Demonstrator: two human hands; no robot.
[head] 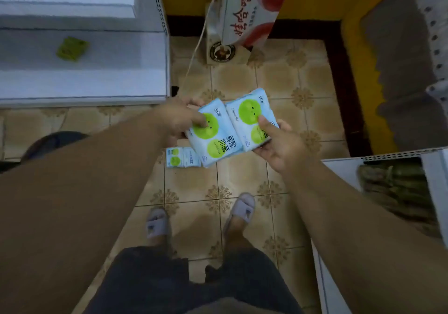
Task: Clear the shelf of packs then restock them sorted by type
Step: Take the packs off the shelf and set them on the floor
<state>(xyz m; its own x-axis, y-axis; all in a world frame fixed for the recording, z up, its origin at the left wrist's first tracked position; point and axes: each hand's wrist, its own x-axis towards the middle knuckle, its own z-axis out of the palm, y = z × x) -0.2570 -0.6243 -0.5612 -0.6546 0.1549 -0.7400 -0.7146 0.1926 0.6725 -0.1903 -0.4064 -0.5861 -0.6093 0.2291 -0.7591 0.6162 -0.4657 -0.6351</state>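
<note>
Standing on tiled floor [194, 185], grey slippers [157, 224] nearest the camera. Landmark = the two blue packs w/ green circles, held side by side above the floor.

L hand [179, 119] pinches the left pack [215, 139]: thumb on its face, fingers curled behind. R hand [278, 144] grips the right pack [252, 119], thumb on top, fingers under (packs touch along their inner edges).

Just below-left of the held packs: more blue packs [183, 159] lying on the floor.

Further out, upper-left of the held packs: white shelf [97, 83] w/ one small green pack [71, 48] on it. Beyond the held packs, by the yellow wall: red-and-white bag [244, 8]. To their right: second shelf unit [431, 168], contents blurred.
</note>
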